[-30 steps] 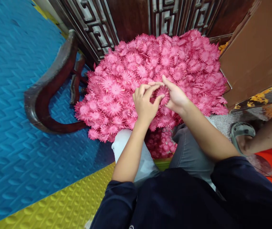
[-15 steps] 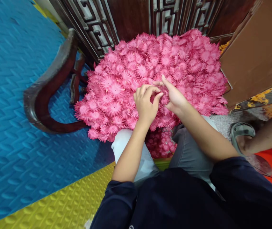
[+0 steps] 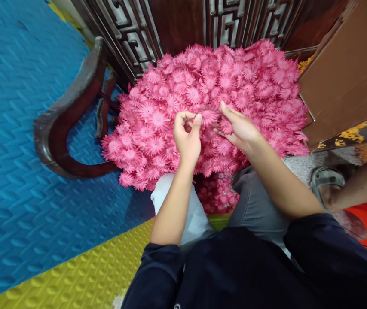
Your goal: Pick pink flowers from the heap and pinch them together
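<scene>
A wide heap of pink artificial flower heads lies in front of my knees. My left hand is over its middle, thumb and forefinger pinched at the edge of a single pink flower, which is slightly blurred. Facing it from the right, my right hand has its thumb and fingers apart, the palm turned toward the flower. Pink petals show between those fingers, and I cannot tell whether they are in the hand or in the heap behind.
A curved dark wooden chair arm stands left on blue matting. Carved dark wooden panels back the heap. At right are a brown board, orange-yellow flowers and another person's sandalled foot.
My left hand has drawn slightly left and its thumb and forefinger have come together. A pink flower now shows between the hands. My right hand has shifted a little, fingers still apart.
</scene>
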Available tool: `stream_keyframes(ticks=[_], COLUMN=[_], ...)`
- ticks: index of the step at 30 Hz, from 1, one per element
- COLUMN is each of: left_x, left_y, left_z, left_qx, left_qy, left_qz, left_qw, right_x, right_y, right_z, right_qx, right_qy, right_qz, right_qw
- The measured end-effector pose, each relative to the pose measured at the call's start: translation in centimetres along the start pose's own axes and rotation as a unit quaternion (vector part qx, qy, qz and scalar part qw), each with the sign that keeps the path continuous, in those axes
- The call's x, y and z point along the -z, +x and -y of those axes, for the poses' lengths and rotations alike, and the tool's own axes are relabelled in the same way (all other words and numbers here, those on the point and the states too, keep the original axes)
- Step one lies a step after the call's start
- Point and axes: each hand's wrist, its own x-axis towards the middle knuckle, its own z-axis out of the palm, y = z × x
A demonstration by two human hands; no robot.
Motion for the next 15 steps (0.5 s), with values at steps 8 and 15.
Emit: stream_keyframes(ticks=[8, 15], left_x=[0.2, 0.1], left_y=[0.1, 0.3], left_z=[0.8, 2.5], left_qx=[0.017, 0.068], left_qy=[0.024, -0.041], left_qz=[-0.072, -0.049], left_qw=[0.997, 0.996], right_x=[-0.8, -0.6], right_y=[-0.7, -0.5], right_z=[-0.1, -0.5], right_qx=[-0.019, 0.021], right_qy=[-0.02, -0.059], right_qz=[0.025, 0.039], right_qw=[0.999, 0.997])
